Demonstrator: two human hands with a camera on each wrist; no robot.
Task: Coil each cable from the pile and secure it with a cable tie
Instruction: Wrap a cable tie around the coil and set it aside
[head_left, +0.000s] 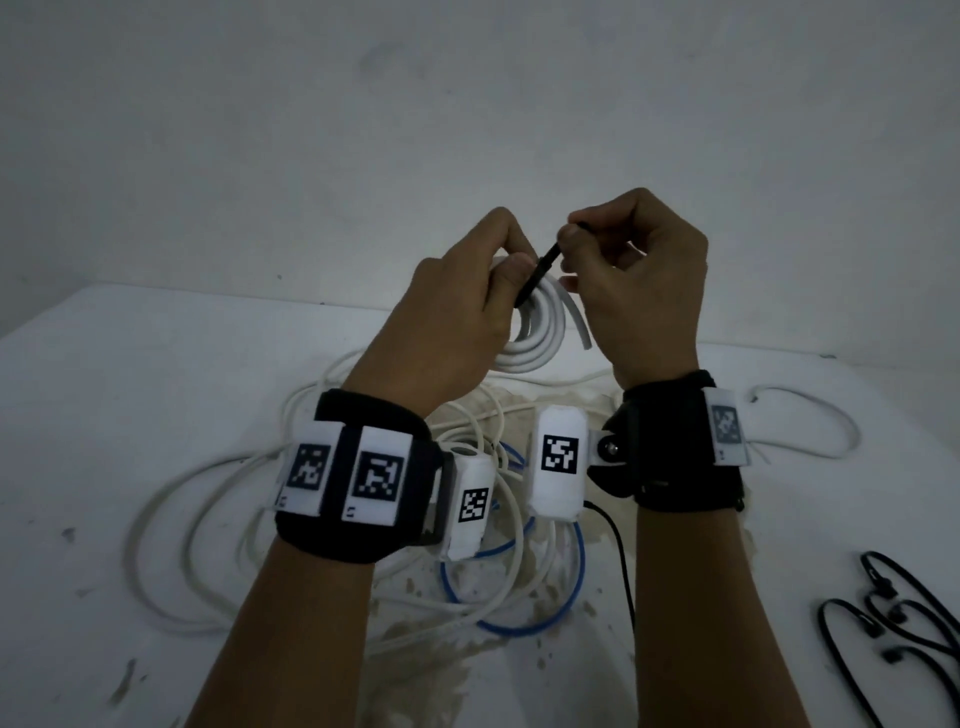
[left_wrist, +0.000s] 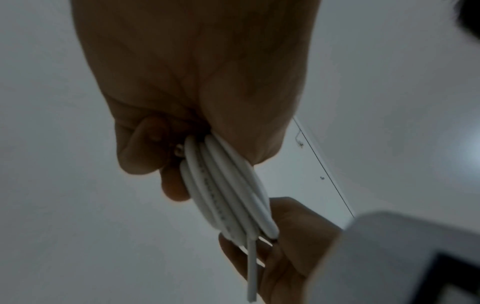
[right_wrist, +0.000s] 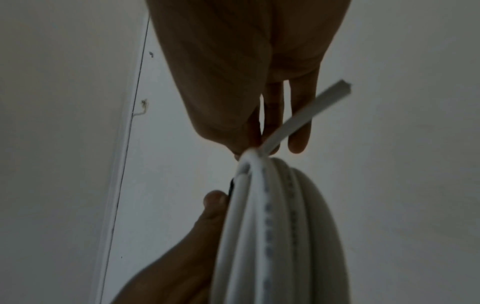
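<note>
My left hand (head_left: 457, 306) clamps the white coil (head_left: 540, 332) upright, and my right hand (head_left: 639, 270) pinches the black cable tie (head_left: 540, 275) slanting across its top.

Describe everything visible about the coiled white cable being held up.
The coiled white cable is thick, smooth, plastic-sheathed, with faint print along it, wound into several tight round loops. It is held upright above the table. The left hand grips one side; the right hand touches the other. A cut end sticks free. A black cable tie crosses it.
</note>
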